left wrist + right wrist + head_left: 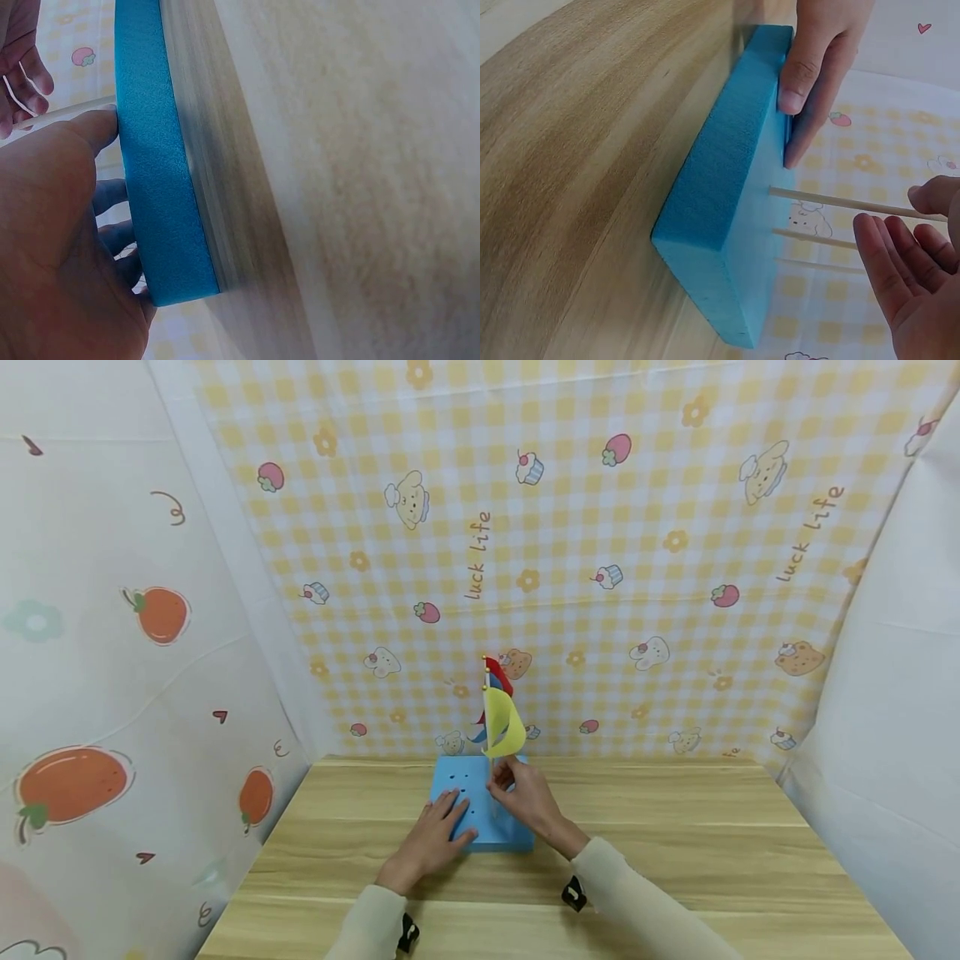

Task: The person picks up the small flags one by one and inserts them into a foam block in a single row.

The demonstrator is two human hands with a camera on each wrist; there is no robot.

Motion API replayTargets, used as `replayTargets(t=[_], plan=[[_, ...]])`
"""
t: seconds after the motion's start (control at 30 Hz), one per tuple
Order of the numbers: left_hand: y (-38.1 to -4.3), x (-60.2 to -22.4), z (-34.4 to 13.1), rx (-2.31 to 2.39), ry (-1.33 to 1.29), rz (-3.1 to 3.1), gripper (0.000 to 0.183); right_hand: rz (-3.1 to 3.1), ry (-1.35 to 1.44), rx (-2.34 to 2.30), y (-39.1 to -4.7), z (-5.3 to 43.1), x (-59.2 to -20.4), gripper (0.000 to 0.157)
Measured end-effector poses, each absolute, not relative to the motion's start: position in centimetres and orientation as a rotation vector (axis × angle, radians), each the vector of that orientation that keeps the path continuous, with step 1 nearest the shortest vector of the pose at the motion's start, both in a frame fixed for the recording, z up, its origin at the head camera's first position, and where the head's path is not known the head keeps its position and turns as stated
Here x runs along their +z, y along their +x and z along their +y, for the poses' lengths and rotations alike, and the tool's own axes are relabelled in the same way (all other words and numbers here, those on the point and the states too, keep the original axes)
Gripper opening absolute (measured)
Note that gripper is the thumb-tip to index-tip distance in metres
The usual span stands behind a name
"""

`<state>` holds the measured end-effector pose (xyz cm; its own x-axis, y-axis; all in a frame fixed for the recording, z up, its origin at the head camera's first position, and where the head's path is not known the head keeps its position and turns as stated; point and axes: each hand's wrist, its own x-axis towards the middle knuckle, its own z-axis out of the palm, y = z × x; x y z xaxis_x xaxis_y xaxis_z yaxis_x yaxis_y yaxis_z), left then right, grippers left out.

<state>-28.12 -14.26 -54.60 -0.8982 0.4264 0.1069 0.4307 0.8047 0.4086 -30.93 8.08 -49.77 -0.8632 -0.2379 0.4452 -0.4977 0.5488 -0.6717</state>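
A light blue foam block [483,837] with several small holes in its top lies on the wooden table. My left hand [431,839] rests on its left side, fingers spread and pressing the top, as the left wrist view [67,210] also shows. Near the block's right side, my right hand [528,797] holds the stick of a yellow flag [504,727] between thumb and fingers. In the right wrist view the flag's wooden stick [832,201] meets the block's top. Behind the yellow flag stand a blue flag [497,680] and a red flag [501,672], partly hidden by it.
The wooden table [660,860] extends to both sides of the block. A yellow checked cloth [585,527] hangs behind it, with white patterned cloth [210,652] on the left and white cloth [885,693] on the right. Black straps [574,893] show at the wrists.
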Motion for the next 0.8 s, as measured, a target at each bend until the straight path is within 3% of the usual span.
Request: replayTargets(t=[0.33, 0.57, 0.8], plan=[[-27.8, -54.1, -13.7, -0.707, -0.723, -2.960, 0.065, -2.516, 0.555, 1.152, -29.4, 11.7, -49.1, 0.011], [-27.9, -54.1, -13.8, -0.744, -0.699, -2.963, 0.064, -2.484, 0.515, 1.040, -28.9, 16.8, -48.5, 0.012], [-28.6, -53.7, -14.4, -0.802, -0.625, -2.883, 0.052, -2.505, 0.422, 0.868, -28.9, 22.7, -47.4, 0.007]])
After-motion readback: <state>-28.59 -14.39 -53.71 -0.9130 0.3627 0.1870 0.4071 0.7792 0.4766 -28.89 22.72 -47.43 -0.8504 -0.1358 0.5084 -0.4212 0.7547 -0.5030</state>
